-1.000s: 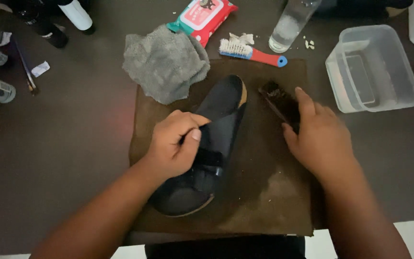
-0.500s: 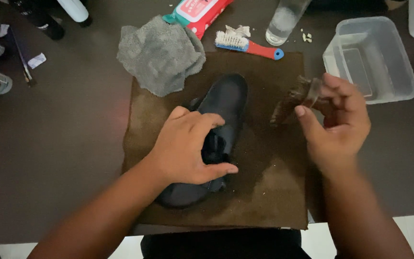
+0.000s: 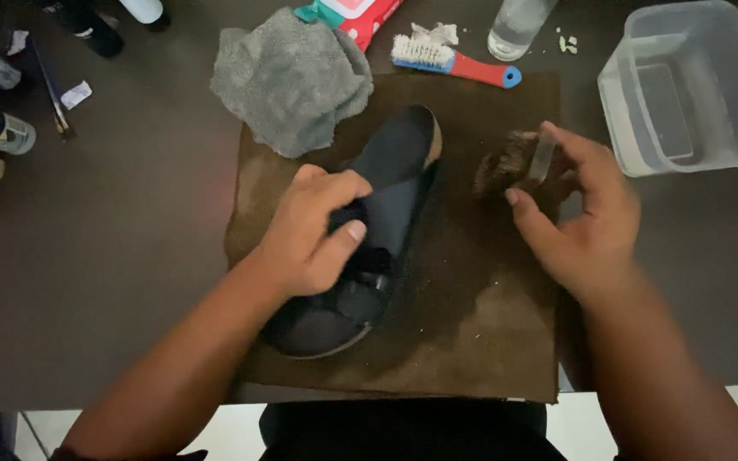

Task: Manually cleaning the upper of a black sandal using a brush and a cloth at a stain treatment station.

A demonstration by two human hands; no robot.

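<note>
On mat (image 3: 471, 341), left hand (image 3: 313, 235) gripping shoe (image 3: 386, 205)

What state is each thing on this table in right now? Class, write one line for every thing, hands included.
Left hand: gripping the dark shoe.
Right hand: holding the dark brush, raised over the mat.
Dark shoe: lying on the brown mat.
Dark brush: held, blurred.
Brown mat: flat, speckled with light dust.
Grey cloth: crumpled, overlapping the mat's corner.
Red-handled brush: lying flat.
Clear tub: uncovered.
</note>
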